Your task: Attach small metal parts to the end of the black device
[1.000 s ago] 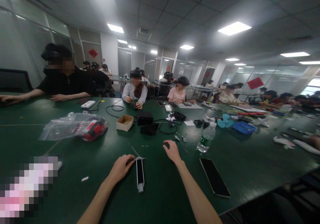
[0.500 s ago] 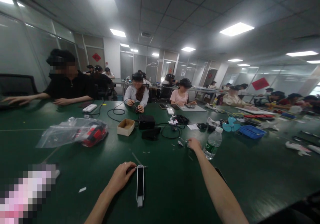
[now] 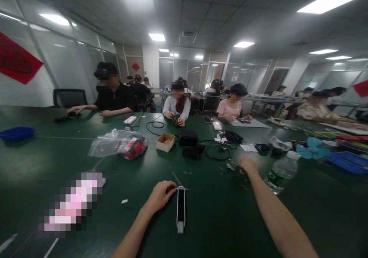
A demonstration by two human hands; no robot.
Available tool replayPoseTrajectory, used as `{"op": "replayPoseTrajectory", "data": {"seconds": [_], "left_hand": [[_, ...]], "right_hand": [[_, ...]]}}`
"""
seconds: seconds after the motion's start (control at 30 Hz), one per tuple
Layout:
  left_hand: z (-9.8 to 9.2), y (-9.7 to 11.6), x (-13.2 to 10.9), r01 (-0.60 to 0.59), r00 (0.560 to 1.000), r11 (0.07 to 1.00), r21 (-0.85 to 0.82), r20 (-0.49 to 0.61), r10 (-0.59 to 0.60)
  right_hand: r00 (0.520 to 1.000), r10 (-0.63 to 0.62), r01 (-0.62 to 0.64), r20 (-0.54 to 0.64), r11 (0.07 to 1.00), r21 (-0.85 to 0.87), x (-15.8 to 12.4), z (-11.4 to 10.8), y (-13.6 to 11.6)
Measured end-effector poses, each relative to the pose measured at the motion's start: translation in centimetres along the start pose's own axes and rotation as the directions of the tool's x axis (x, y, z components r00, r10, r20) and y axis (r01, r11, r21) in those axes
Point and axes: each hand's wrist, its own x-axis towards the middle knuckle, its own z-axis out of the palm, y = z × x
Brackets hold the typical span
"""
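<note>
In the head view my left hand (image 3: 161, 195) lies low over the table, thumb and fingers closed at the far end of a narrow object with a white frame and a dark middle (image 3: 181, 208). A thin rod (image 3: 187, 189) crosses that end, and the fingertips pinch its left side. A clear thin strip (image 3: 176, 178) lies just beyond. My right hand (image 3: 247, 165) reaches farther out to the right, fingers curled down at the tabletop; what they hold is hidden. Left of it are small shiny scraps (image 3: 230, 167). A water bottle (image 3: 283, 171) stands right of my right forearm.
Farther back are an open cardboard box (image 3: 160, 145), a black box (image 3: 188, 137), cables, and a plastic bag with red and black contents (image 3: 132, 146). Blue fan blades (image 3: 313, 149) and a blue tray (image 3: 350, 163) lie right. Co-workers sit across the green table (image 3: 218, 219).
The view has swung left, so everything appears farther right. Both hands keep nearly the same places on the table, the left at the framed object, the right by the scraps.
</note>
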Motion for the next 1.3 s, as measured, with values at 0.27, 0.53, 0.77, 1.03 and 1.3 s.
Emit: {"op": "replayPoseTrajectory", "data": {"seconds": [0.27, 0.53, 0.77, 1.03, 1.3], "left_hand": [[0.1, -0.3, 0.0, 0.004, 1.0, 1.0, -0.001, 0.01, -0.004], [0.0, 0.2, 0.1, 0.003, 1.0, 1.0, 0.015, 0.014, -0.003], [-0.2, 0.5, 0.0, -0.028, 1.0, 1.0, 0.0, -0.015, 0.028], [-0.2, 0.6, -0.1, -0.011, 1.0, 1.0, -0.002, -0.014, 0.011], [-0.2, 0.6, -0.1, -0.026, 1.0, 1.0, 0.005, -0.015, 0.026]], "right_hand": [[0.991, -0.136, 0.136, 0.003, 0.991, -0.005, -4.9, -1.1, -3.4], [0.741, -0.67, 0.546, 0.049, 0.643, 0.538, -20.3, 2.0, -10.1], [0.643, -0.765, 0.617, -0.012, 0.509, 0.6, -25.5, 3.2, -12.1], [0.613, -0.79, 0.645, -0.028, 0.479, 0.596, -26.1, 2.9, -11.2], [0.623, -0.782, 0.623, 0.005, 0.499, 0.602, -26.3, 2.5, -11.2]]}}
